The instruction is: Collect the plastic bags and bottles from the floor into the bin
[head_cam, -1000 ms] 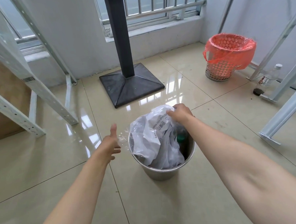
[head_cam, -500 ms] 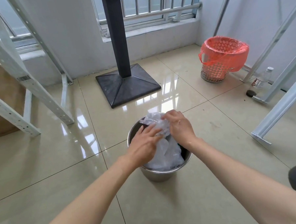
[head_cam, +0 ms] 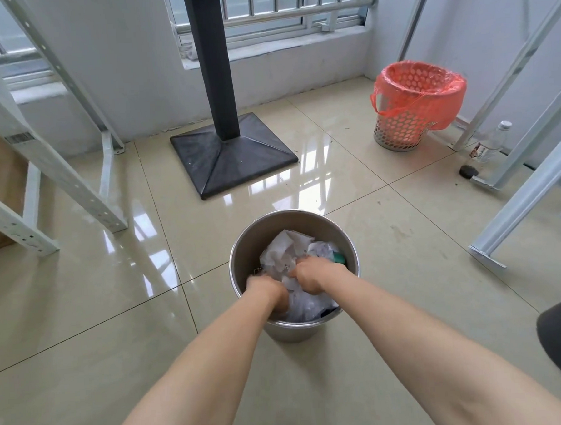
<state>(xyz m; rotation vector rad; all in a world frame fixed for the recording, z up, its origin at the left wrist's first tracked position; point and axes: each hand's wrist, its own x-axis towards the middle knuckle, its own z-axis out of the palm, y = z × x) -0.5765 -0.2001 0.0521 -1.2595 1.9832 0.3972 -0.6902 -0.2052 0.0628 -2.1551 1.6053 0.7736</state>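
A round steel bin point(head_cam: 305, 219) stands on the tiled floor straight in front of me. Crumpled white plastic bags point(head_cam: 286, 251) fill it, and a green bottle part point(head_cam: 339, 258) shows at its right inner wall. My left hand point(head_cam: 266, 289) and my right hand point(head_cam: 309, 273) are both inside the bin, fists closed, pressed down on the bags. The fingers are buried in the plastic. A clear plastic bottle point(head_cam: 493, 142) with a white cap stands on the floor at the far right, behind a metal frame leg.
A black post on a square base point(head_cam: 232, 158) stands behind the bin. A basket with an orange liner point(head_cam: 413, 104) is at the back right. White metal rack frames point(head_cam: 59, 172) flank both sides. A small dark object point(head_cam: 468, 171) lies near the bottle.
My left hand came from beside the bin to the bags. Both hands have pushed the bags from above the rim down inside the bin.
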